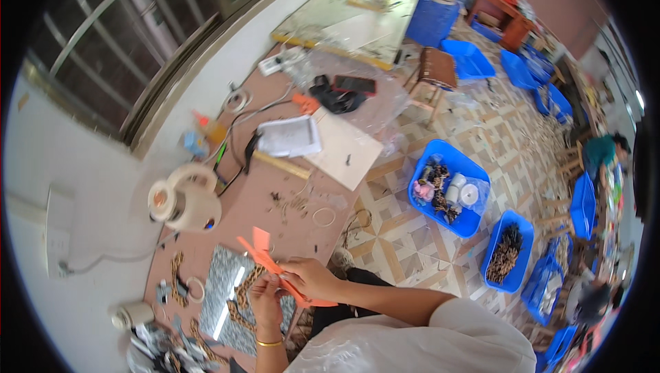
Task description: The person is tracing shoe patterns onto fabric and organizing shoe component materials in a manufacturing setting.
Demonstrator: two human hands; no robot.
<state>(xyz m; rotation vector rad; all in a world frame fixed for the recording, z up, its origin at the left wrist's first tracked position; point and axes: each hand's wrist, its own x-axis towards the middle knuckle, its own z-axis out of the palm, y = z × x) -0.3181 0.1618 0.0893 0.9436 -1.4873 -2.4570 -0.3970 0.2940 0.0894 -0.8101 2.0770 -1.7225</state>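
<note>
Head view: two hands close on an orange strip beside the table's edge

Patterned floor [385, 242] spreads to the right of the right hand [307, 280], showing between the table and the nearest blue tub [464, 165]. Well past that tub, farther right of the hand, is a person in a green top [598, 153]. The brown table [258, 191] reaches out ahead of both hands, and its right edge runs just beside the right hand. Ahead and left of the left hand [266, 301], a barred window [137, 29] marks the wall side.

Tabletop with small scraps lies ahead of the fingers, up to a pale board [357, 153]. A grey speckled slab [223, 270] lies beneath and to the left of the left hand, with leopard-print strips [237, 314] on it. A cream kettle [185, 201] stands ahead and left of that hand.

The orange strip [261, 241] sits between the two hands. Left fingertips are drawn narrow on it; the right hand is curled around it. Its long axis slants from ahead-left of the hands to behind-right. The forked far end, a broad tab and a thin tip, points away from the body; the other end emerges below the right hand, near the wrist.
</note>
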